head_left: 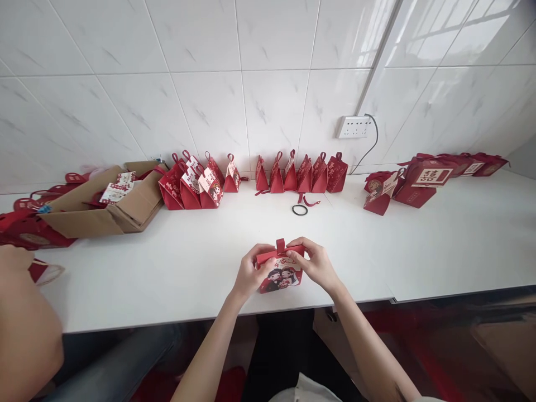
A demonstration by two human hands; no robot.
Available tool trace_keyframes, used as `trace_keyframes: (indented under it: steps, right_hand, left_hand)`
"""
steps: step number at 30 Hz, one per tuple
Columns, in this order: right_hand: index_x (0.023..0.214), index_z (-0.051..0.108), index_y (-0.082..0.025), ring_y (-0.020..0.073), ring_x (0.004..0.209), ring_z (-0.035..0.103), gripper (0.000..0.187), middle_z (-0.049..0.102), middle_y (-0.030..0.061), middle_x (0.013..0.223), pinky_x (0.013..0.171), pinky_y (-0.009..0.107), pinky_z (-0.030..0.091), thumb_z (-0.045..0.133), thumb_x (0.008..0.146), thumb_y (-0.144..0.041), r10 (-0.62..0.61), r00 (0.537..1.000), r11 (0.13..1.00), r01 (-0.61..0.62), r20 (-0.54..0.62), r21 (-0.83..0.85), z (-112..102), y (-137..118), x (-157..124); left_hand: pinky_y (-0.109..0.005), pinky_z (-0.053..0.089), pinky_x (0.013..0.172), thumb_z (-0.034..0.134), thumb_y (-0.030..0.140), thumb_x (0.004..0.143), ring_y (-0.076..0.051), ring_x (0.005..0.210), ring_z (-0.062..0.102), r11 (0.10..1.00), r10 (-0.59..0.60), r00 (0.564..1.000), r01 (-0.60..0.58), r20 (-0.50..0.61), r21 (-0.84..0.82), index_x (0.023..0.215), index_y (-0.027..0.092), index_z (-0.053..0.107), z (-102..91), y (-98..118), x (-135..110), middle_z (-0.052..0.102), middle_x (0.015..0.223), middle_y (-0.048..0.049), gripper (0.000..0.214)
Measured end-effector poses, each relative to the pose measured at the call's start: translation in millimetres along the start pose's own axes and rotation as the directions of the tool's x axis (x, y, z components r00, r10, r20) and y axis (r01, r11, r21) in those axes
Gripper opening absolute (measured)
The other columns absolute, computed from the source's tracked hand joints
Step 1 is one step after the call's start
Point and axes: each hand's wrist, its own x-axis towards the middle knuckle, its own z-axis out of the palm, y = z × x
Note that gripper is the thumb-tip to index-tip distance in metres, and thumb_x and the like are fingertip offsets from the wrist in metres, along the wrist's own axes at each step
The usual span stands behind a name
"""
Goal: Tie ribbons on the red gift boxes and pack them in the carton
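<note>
A small red gift box (281,274) printed with a cartoon couple stands on the white table (188,268) near its front edge. My left hand (252,272) grips the box's left side, fingers curled over the top flap. My right hand (317,263) pinches the top flap from the right, by the red tab that sticks up. Both hands are closed on the box.
Folded red boxes stand in rows along the tiled wall (297,174) and at the left (195,184). A cardboard carton (104,209) lies at the far left, more red boxes at the right (419,178). A black hair tie (300,210) lies mid-table. Another person's arm (20,329) is at the left.
</note>
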Motion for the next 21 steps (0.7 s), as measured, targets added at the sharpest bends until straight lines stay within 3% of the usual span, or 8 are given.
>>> trace_keyframes:
  steps: [4,7,10,13,16,18,21]
  right_hand:
    - [0.077,0.060,-0.020,0.0168,0.068,0.061,0.022,0.066,0.0027,0.075,0.064,0.028,0.050,0.065,0.077,-0.042,0.043,0.995,0.996,-0.036,-0.090,0.077,5.9,-4.3,1.7]
    - [0.086,0.055,-0.022,0.0172,0.060,0.059,0.032,0.063,0.0011,0.071,0.054,0.028,0.047,0.065,0.074,-0.050,0.158,0.982,0.952,-0.124,-0.103,0.280,6.5,-11.7,4.1]
    - [0.090,0.049,-0.025,0.0168,0.054,0.054,0.031,0.056,-0.0006,0.066,0.052,0.029,0.045,0.052,0.081,-0.055,0.193,0.980,0.852,-0.140,-0.053,0.504,11.5,-14.6,7.3]
    - [0.079,0.046,-0.026,0.0158,0.050,0.042,0.038,0.045,-0.0010,0.060,0.052,0.030,0.041,0.039,0.082,-0.063,0.146,0.987,0.767,-0.067,-0.072,0.638,25.1,-8.3,13.3]
    - [0.072,0.045,-0.027,0.0151,0.046,0.032,0.055,0.034,-0.0029,0.055,0.052,0.031,0.040,0.029,0.073,-0.080,0.115,0.988,0.661,0.001,-0.103,0.751,38.4,-0.9,20.4]
    - [0.070,0.045,-0.027,0.0152,0.047,0.034,0.061,0.033,-0.0033,0.054,0.055,0.032,0.043,0.029,0.066,-0.086,0.055,0.996,0.576,0.031,-0.077,0.817,39.8,-2.8,22.9]
    - [0.071,0.048,-0.027,0.0172,0.057,0.047,0.056,0.043,-0.0020,0.058,0.065,0.035,0.048,0.043,0.063,-0.083,-0.052,0.998,0.499,0.001,0.028,0.867,27.3,-19.6,20.1]
  left_hand:
    - [-0.027,0.049,0.067,0.058,0.047,0.081,-0.018,0.075,0.062,0.998,-0.057,0.998,0.057,0.001,0.005,0.087,0.017,0.064,-4.0,-6.2,-8.1,0.068,0.081,-0.0038,0.032]
    - [-0.032,0.051,0.068,0.046,0.062,0.082,-0.022,0.078,0.065,0.981,-0.076,0.997,0.080,0.035,-0.174,0.091,0.017,0.065,-9.5,-1.6,-9.9,0.070,0.086,-0.0076,0.050]
    - [-0.036,0.051,0.077,0.040,0.063,0.084,-0.024,0.088,0.065,0.940,-0.174,0.978,0.200,0.116,-0.275,0.089,0.018,0.067,-11.1,7.6,-8.5,0.071,0.094,-0.0089,0.053]
    - [-0.037,0.051,0.083,0.050,0.058,0.082,-0.024,0.092,0.065,0.929,-0.284,0.921,0.333,0.266,-0.163,0.082,0.017,0.069,-3.8,16.7,-10.7,0.071,0.095,-0.0093,0.045]
    - [-0.043,0.051,0.085,0.048,0.069,0.078,-0.026,0.093,0.066,0.871,-0.287,0.811,0.442,0.510,-0.212,0.087,0.018,0.070,9.7,22.4,-21.6,0.071,0.092,-0.0092,0.056]
    - [-0.046,0.051,0.086,0.049,0.074,0.073,-0.028,0.097,0.066,0.801,-0.249,0.750,0.515,0.612,-0.306,0.094,0.019,0.070,18.3,24.2,-32.1,0.071,0.090,-0.0074,0.062]
    - [-0.045,0.050,0.089,0.060,0.070,0.068,-0.030,0.098,0.066,0.686,-0.234,0.736,0.588,0.635,-0.429,0.099,0.018,0.069,26.1,27.9,-46.2,0.072,0.089,-0.0065,0.061]
